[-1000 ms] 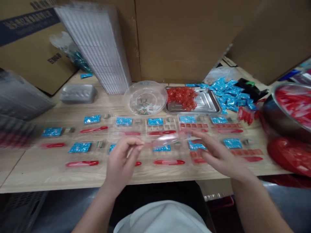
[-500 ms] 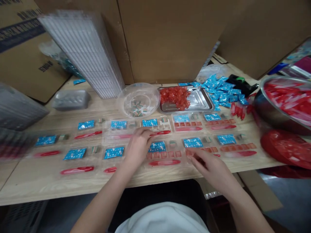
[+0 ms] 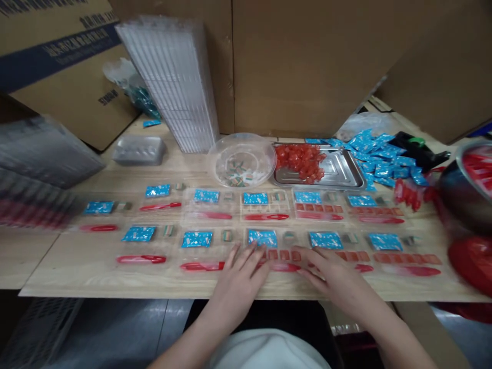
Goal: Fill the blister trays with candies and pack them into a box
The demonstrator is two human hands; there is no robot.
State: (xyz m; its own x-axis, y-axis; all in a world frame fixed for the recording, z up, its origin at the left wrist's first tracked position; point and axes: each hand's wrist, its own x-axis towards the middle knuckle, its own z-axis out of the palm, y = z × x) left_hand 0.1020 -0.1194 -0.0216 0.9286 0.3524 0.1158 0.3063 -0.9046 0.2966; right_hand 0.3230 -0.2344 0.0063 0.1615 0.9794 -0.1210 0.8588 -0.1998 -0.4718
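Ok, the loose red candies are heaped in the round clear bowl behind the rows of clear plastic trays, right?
No: the head view shows the loose red candies heaped on the steel tray, not in the round clear bowl beside it. They are behind the rows of clear plastic trays.

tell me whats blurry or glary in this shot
In the head view, the stack of clear plastic trays at the left edge is smeared by motion blur, the red round object at the right edge is soft too, and the steel tray shows pale glare.
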